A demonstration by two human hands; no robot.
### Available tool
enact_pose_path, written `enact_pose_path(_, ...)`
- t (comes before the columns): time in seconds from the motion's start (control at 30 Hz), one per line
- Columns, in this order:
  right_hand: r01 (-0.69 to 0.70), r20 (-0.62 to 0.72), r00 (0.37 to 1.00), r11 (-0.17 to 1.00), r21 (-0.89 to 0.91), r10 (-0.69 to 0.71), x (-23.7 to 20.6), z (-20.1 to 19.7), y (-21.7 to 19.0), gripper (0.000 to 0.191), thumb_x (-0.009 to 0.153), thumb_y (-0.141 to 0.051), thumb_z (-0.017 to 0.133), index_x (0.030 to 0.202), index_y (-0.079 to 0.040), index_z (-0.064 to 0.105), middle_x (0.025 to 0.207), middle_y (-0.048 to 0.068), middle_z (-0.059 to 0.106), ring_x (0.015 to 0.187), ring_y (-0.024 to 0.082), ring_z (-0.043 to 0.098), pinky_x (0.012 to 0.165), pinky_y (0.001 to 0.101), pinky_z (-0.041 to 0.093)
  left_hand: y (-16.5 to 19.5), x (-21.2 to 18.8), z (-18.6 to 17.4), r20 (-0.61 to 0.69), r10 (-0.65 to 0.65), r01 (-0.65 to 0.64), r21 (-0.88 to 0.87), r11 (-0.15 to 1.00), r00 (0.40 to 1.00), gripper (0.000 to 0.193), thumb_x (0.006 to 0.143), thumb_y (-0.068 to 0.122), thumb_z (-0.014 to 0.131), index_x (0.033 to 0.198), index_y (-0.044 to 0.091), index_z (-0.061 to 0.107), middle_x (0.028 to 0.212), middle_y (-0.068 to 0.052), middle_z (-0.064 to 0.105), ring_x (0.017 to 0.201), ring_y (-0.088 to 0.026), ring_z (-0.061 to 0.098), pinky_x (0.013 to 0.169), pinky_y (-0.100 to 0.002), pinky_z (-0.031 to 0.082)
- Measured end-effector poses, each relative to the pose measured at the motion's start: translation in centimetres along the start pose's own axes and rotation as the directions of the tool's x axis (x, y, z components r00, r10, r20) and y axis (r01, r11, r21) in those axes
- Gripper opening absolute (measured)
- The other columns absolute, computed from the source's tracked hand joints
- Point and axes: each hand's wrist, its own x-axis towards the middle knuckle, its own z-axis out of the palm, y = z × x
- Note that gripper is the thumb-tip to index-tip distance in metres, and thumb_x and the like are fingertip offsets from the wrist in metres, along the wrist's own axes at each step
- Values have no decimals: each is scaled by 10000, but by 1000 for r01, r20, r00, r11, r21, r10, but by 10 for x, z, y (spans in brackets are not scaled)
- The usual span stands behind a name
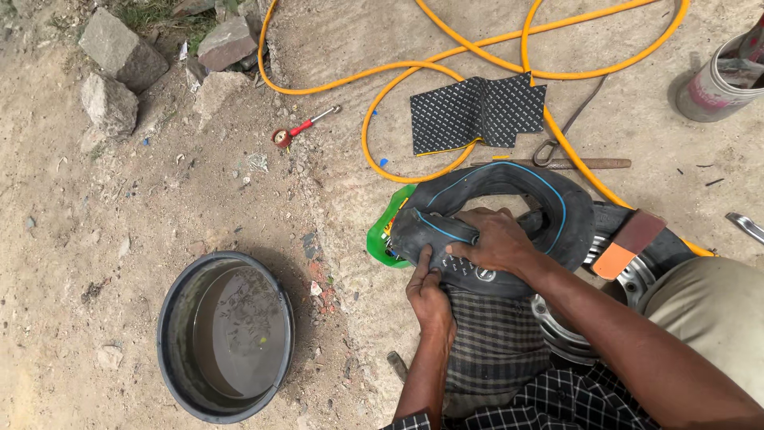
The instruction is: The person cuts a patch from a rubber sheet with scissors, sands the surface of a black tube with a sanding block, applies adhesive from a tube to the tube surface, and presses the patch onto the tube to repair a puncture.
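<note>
The right hand [497, 239] lies flat over the folded black inner tube [509, 215], and its palm covers the fold, so the rubber beneath can't be read. The left hand [430, 299] has its fingertips tucked against the tube's lower edge, pads hidden. The green plastic piece [380, 239] shows only a sliver from under the tube. The grey bucket [716, 84] is cut by the right edge, and so is the metal tool [746, 225]. The yellow hose [446, 72] runs off the top. The small object [398, 366] by the left forearm is too small to tell.
</note>
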Motion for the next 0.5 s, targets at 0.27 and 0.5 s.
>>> enact_pose_path(0.27, 72, -3, 997, 994, -80, -73, -29, 4, 2, 1122, 565, -462, 939, 1521, -137, 452, 1591, 110, 320, 1433, 407, 287, 1153, 520, 333, -13, -7, -14, -65, -19, 21, 30, 999, 998, 562, 873, -27, 402, 1411, -69, 563, 1412, -228, 627, 1221, -245, 618, 1064, -320, 458)
enact_pose_path(0.5, 115, -386, 921, 980, 162, -44, -2, -5, 6, 433, 885, -444, 743, 1161, -111, 752, 1125, 164, 735, 1058, 340, 700, 1015, 466, 502, 0, -3, -9, -21, 28, -27, 74, 997, 999, 551, 866, -49, 434, 1401, -89, 560, 1431, -210, 623, 1247, -220, 614, 1062, -302, 457)
